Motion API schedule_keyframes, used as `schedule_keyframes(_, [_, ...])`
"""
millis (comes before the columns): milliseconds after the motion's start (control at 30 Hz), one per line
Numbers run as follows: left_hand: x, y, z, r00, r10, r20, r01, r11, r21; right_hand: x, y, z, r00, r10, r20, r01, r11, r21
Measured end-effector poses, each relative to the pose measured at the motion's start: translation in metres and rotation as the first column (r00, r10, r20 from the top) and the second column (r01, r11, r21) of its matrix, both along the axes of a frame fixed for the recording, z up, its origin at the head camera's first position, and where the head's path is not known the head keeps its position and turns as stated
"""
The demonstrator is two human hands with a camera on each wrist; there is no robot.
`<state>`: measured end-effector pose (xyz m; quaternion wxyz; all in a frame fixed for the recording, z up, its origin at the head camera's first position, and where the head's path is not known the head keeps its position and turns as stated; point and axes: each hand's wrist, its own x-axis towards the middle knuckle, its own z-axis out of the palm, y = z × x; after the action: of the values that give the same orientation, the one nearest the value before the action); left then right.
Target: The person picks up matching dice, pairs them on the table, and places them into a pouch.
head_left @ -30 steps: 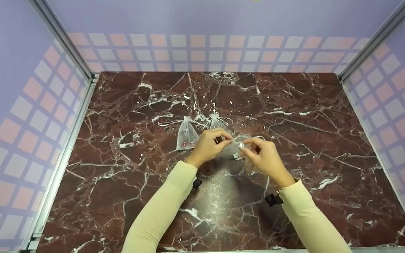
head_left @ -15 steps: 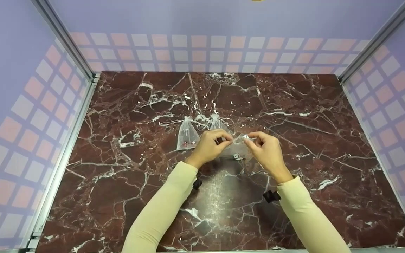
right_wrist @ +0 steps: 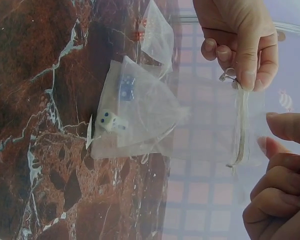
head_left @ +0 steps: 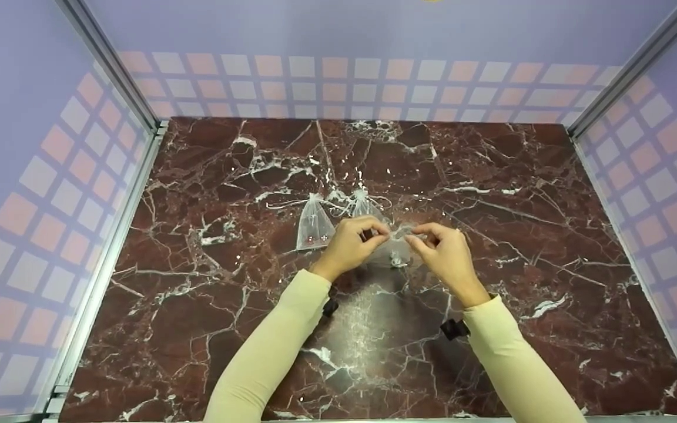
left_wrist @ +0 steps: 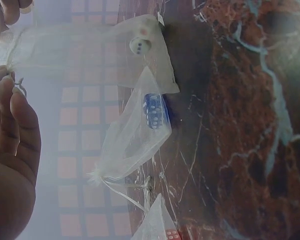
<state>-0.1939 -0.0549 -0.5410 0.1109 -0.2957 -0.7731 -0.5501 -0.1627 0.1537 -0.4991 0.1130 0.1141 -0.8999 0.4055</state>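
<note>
My left hand [head_left: 350, 244] pinches the mouth of a sheer white drawstring bag [right_wrist: 155, 150] between thumb and fingertips. The bag hangs down from it, its drawstring loop showing at the rim. White dice with dark pips [right_wrist: 108, 120] lie in its bottom. My right hand [head_left: 447, 252] is beside the bag's mouth, thumb and forefinger apart, nothing between them; its other fingers are bent. Behind, a second tied bag [left_wrist: 132, 135] contains blue dice [left_wrist: 155, 111]. A third tied bag [head_left: 314, 220], left of my left hand, contains red dice [head_left: 317, 238].
The bags lie on a dark red marbled table [head_left: 209, 329] with white veins. Purple walls [head_left: 338, 35] with pink and white squares close off the back and both sides. Metal rails [head_left: 115, 64] run along the corners. A dark wrist camera [head_left: 455, 329] sits by the right cuff.
The white die that my right fingers pinched has left them, and white dice now show together at the bag's bottom. My right hand moved slightly up and right, while the left stayed put.
</note>
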Motion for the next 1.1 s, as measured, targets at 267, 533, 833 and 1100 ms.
schedule_keyframes(267, [0.001,-0.001,0.000,1.000,-0.006,0.006,0.006,1.000,0.010,0.001,0.001,-0.002,1.000,0.015,0.000,-0.015,1.000,-0.006])
schedule_keyframes(533, [0.001,-0.002,0.000,1.000,0.000,0.008,0.000,1.000,-0.006,0.003,0.009,-0.003,0.997,0.071,-0.012,-0.071,0.997,-0.016])
schedule_keyframes(833, [0.001,-0.002,0.002,1.000,0.005,0.027,-0.005,1.000,0.005,0.002,0.021,-0.004,0.999,0.015,0.043,-0.020,0.994,0.112])
schedule_keyframes(1100, [0.003,-0.003,0.001,0.999,0.021,0.037,-0.020,1.000,-0.015,-0.002,0.025,-0.012,0.998,-0.044,0.047,0.036,0.989,0.141])
